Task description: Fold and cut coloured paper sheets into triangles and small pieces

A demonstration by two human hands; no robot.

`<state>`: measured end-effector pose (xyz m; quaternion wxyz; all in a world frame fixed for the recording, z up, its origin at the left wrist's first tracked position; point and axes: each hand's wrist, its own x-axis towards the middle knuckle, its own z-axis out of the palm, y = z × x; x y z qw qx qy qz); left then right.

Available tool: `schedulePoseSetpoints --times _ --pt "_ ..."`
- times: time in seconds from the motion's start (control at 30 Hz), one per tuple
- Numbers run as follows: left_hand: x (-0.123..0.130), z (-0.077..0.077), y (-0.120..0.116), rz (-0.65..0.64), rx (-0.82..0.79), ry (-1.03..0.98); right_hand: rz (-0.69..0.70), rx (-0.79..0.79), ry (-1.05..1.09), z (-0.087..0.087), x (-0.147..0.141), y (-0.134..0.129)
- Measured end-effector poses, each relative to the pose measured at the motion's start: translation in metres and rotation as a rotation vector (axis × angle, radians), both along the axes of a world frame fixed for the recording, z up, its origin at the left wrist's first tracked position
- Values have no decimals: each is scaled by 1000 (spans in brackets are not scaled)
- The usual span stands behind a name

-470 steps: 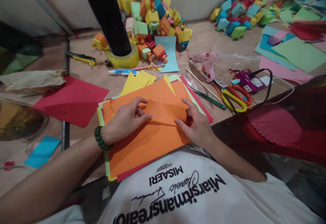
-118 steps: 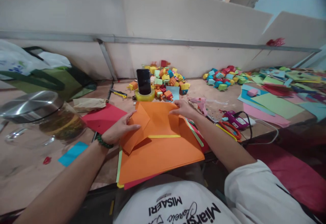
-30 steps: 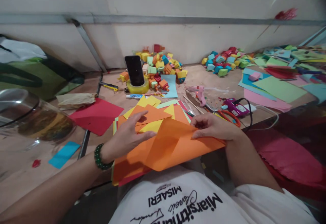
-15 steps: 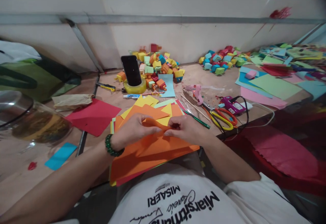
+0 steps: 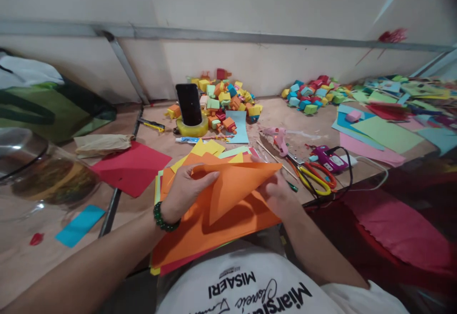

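A folded sheet of orange paper (image 5: 239, 185) is raised over the stack, its point toward the right. My left hand (image 5: 187, 187), with a green bead bracelet on the wrist, pinches the paper's left end between thumb and fingers. Close against the paper's right side is my right hand (image 5: 280, 195); it is blurred, and its fingers are mostly hidden behind the paper, so its grip does not show. Beneath both hands lies a stack of large coloured sheets (image 5: 178, 247), orange on top. Smaller yellow paper pieces (image 5: 207, 148) lie at its far edge.
Beyond the stack, a phone (image 5: 189, 104) leans upright on a tape roll (image 5: 193, 127). Small paper cubes (image 5: 224, 97) are heaped behind it. To the right lie a pink glue gun (image 5: 278, 140), scissors (image 5: 314, 178) and a purple power adapter (image 5: 330, 159). At left stands a glass jar (image 5: 53, 180).
The orange paper has turned to show a broad folded face above the stack. My right hand has moved right and slightly down, behind the paper; my left hand still holds its left end.
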<state>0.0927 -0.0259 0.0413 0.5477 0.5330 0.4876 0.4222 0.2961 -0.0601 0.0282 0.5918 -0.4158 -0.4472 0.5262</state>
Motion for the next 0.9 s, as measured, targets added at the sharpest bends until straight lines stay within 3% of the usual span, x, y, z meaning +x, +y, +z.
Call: schedulePoseSetpoints --times 0.1,0.23,0.4,0.63,0.9 --pt "6 -2 -5 7 10 -6 -25 -199 185 -10 -18 -5" --pt "7 -2 -8 -29 0 31 -195 -263 219 -19 -21 2" --pt "2 4 -1 3 35 139 -233 -243 229 -18 -18 6" --pt "-1 11 7 -140 127 199 -276 -217 151 -20 -18 1" --pt "-2 14 3 -129 6 169 -251 -146 139 -19 -16 -2"
